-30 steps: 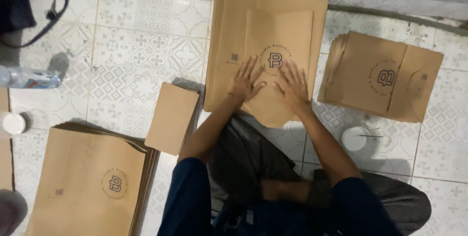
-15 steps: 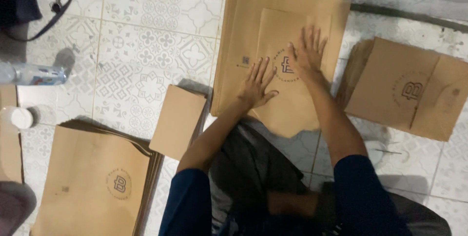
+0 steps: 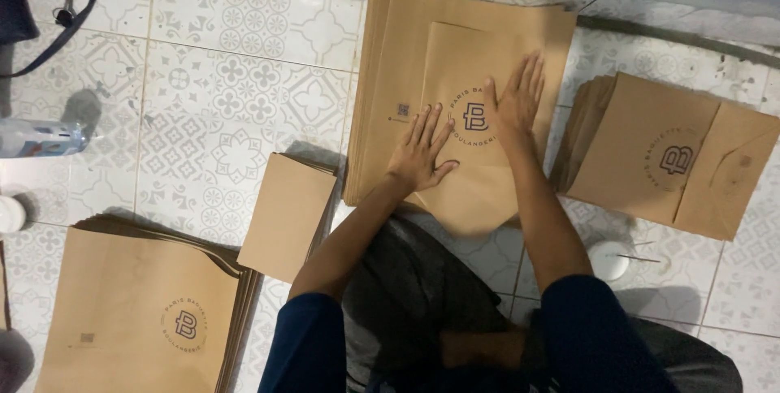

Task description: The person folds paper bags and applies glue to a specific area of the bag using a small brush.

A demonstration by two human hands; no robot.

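Note:
A brown paper bag sheet [image 3: 455, 60] with a round printed logo lies on top of a stack of the same sheets [image 3: 382, 92] on the tiled floor. My left hand [image 3: 420, 152] lies flat on its lower left part, fingers spread. My right hand [image 3: 513, 102] presses flat beside the logo, farther up the sheet. Neither hand grips anything. The sheet's lower edge [image 3: 471, 206] is folded toward me.
A pile of folded brown bags [image 3: 666, 157] lies to the right. Another stack [image 3: 138, 312] lies at lower left, with small brown cards [image 3: 284, 214] beside it. A white cup [image 3: 608, 261], a plastic bottle [image 3: 41, 137] and a black cable [image 3: 65, 11] are on the floor.
Both hands have slid up the sheet, the right one farthest, from near the logo's lower side to beside and above it. The view has shifted slightly.

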